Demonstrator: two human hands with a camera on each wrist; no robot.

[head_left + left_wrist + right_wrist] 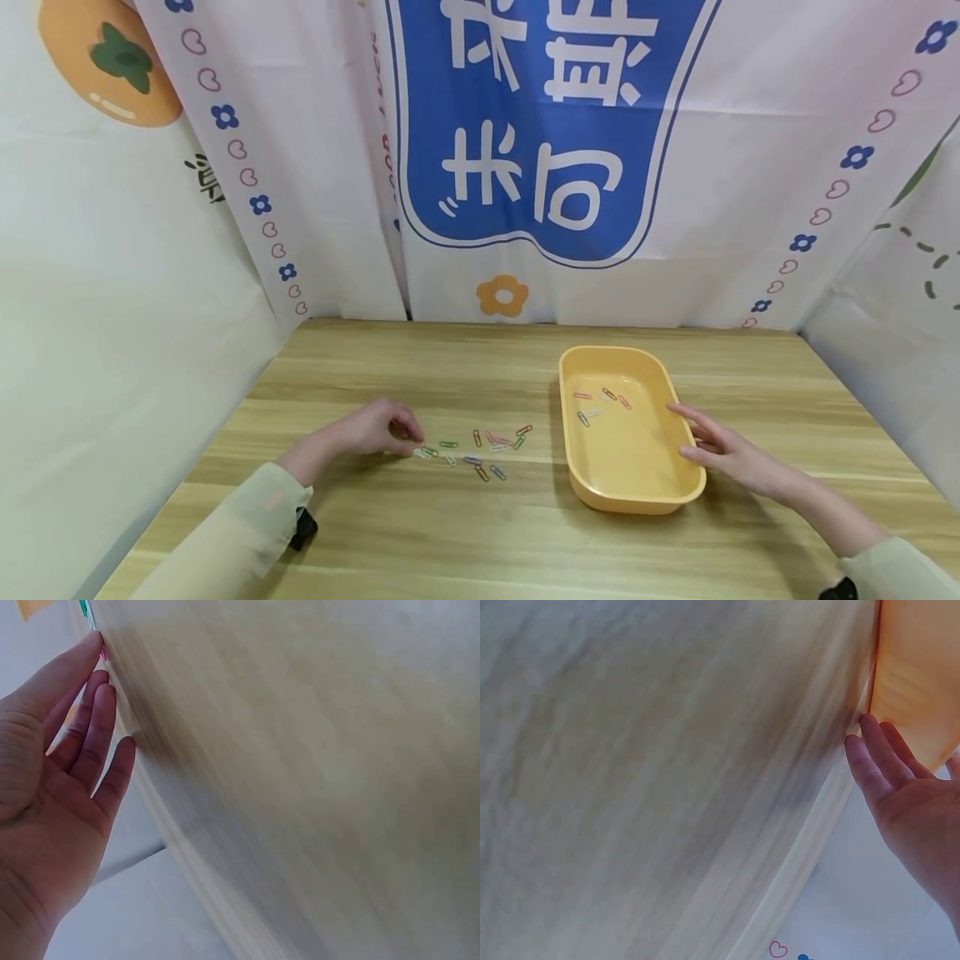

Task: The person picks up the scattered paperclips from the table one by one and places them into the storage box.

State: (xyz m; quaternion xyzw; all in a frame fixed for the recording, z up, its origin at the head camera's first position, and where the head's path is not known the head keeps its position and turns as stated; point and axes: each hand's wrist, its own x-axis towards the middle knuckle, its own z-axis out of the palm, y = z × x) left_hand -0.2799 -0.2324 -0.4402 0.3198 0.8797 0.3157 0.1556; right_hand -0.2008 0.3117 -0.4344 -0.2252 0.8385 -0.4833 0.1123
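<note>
My left hand is low over the table, thumb and index fingertips together at a white paper clip, which they seem to pinch. In the left wrist view its other fingers are loosely bent. Beside it lie loose coloured paper clips, among them a green paper clip, a blue paper clip and a brown paper clip. My right hand holds the right side of a yellow plastic tray, thumb and index over its rim, other fingers against the outer wall. Several paper clips lie inside the tray.
The wood-grain table carries the tray at right of centre and the loose clips left of it. A printed cloth hangs behind the table's back edge, with more white cloth along the sides.
</note>
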